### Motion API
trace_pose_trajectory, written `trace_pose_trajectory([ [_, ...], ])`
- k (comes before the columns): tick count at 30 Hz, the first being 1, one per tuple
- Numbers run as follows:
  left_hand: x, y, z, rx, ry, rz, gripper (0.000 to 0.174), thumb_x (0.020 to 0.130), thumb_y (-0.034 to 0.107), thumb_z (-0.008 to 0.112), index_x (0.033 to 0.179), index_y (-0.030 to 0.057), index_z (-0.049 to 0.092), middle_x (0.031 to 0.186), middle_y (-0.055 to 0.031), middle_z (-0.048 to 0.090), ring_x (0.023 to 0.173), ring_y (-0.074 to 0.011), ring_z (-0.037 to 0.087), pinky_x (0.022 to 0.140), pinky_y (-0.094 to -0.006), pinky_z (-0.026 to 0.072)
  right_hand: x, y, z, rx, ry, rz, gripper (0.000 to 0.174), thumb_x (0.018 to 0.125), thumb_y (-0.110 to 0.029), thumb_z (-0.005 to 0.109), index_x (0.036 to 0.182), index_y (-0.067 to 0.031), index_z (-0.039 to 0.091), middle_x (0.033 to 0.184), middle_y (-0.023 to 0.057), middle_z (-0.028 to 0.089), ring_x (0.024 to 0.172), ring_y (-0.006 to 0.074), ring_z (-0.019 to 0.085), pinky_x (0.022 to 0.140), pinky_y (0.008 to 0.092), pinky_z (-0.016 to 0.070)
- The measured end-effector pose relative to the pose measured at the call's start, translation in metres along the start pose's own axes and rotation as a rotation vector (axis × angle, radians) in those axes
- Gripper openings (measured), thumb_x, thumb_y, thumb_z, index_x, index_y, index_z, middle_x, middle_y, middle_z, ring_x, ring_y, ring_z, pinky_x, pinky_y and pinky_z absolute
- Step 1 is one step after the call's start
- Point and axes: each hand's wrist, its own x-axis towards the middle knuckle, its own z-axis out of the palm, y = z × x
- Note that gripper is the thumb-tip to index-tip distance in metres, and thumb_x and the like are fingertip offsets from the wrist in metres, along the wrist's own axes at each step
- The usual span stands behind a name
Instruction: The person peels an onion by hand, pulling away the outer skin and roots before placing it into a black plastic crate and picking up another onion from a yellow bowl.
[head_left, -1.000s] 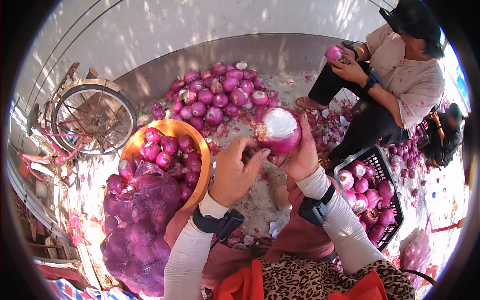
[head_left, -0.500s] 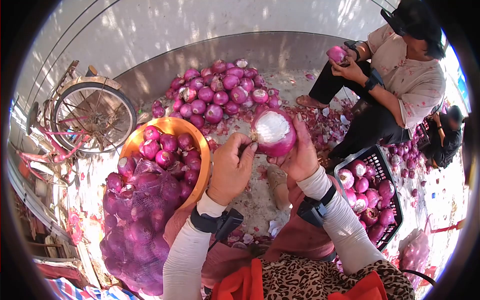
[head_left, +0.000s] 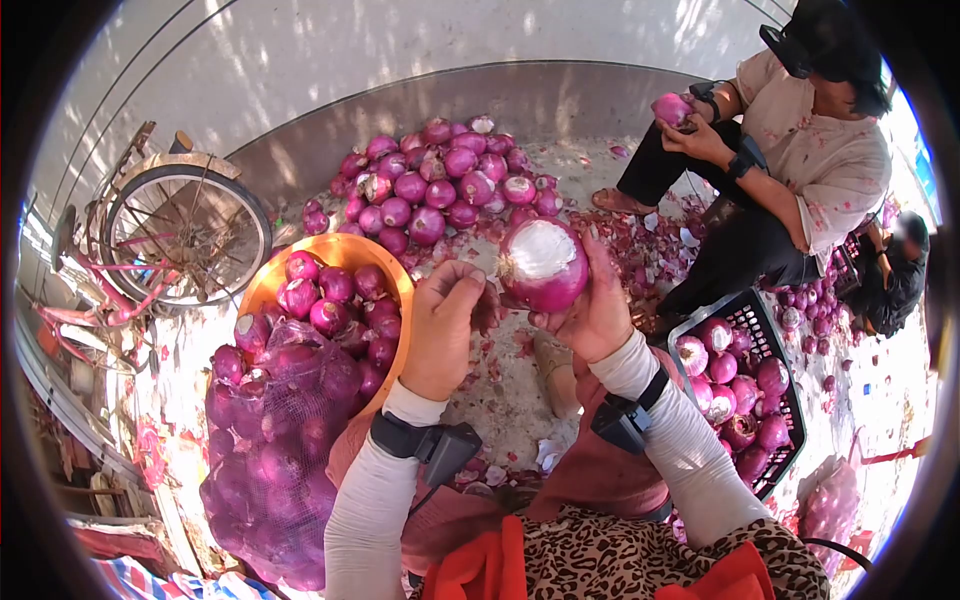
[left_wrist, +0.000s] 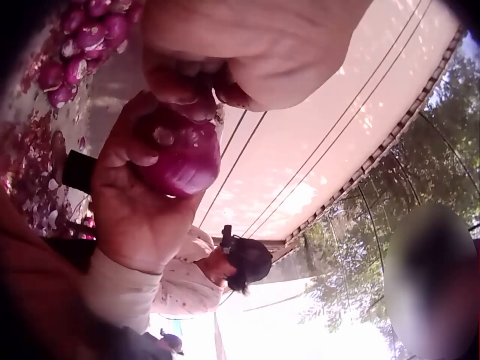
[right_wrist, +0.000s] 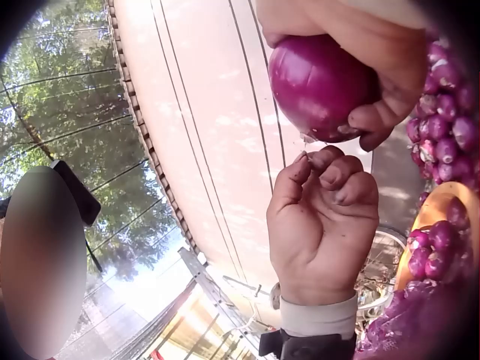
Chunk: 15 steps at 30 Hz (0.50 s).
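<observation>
A large red onion (head_left: 552,285) with a broad white patch on its upper side sits in my right hand (head_left: 602,318). The right fingers and thumb curl around it, as the right wrist view also shows. My left hand (head_left: 440,335) is just left of the onion, with a narrow gap between them in the head view. Its fingers curl in and the thumb tip meets the index finger. In the right wrist view those fingertips (right_wrist: 298,166) are right below the onion's end with its short dry strands; no piece of skin shows clearly between them.
A yellow tub (head_left: 408,330) of onions and a purple mesh sack (head_left: 270,480) stand at left. Ahead lies an onion pile (head_left: 425,190) amid loose skins. At right is a black crate (head_left: 790,410) of onions. A seated person (head_left: 810,170) holds another onion. A bicycle (head_left: 185,235) leans far left.
My left hand has drawn away from the onion's side, leftward and slightly back, after pinching at its edge. The right hand has turned the onion slightly and shifted it a little left.
</observation>
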Motion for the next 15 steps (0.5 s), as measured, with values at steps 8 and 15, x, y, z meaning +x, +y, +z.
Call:
trace_pose_trajectory([
  [8, -0.001, -0.011, 0.013, 0.300, 0.049, 0.171, 0.014, 0.090, 0.013, 0.063, 0.092, 0.0015, 0.055, 0.074, -0.0024, 0.059, 0.064, -0.0095, 0.055, 0.056, -0.0253, 0.0434, -0.002, 0.002, 0.003, -0.024, 0.019, -0.051, 0.057, 0.091, -0.061, 0.045, 0.127, -0.0180, 0.051, 0.115, 0.0028, 0.064, 0.096, 0.0189, 0.063, 0.067, 0.0362, 0.0515],
  [15, -0.006, -0.013, 0.016, 0.892, 0.165, 0.661, 0.013, 0.084, 0.004, 0.060, 0.096, 0.0012, 0.054, 0.079, -0.0173, 0.059, 0.069, -0.0364, 0.060, 0.061, -0.0408, 0.0460, 0.000, 0.005, 0.003, -0.042, 0.043, -0.051, 0.058, 0.090, -0.061, 0.049, 0.129, -0.0183, 0.051, 0.118, 0.0034, 0.063, 0.099, 0.0202, 0.063, 0.070, 0.0376, 0.0533],
])
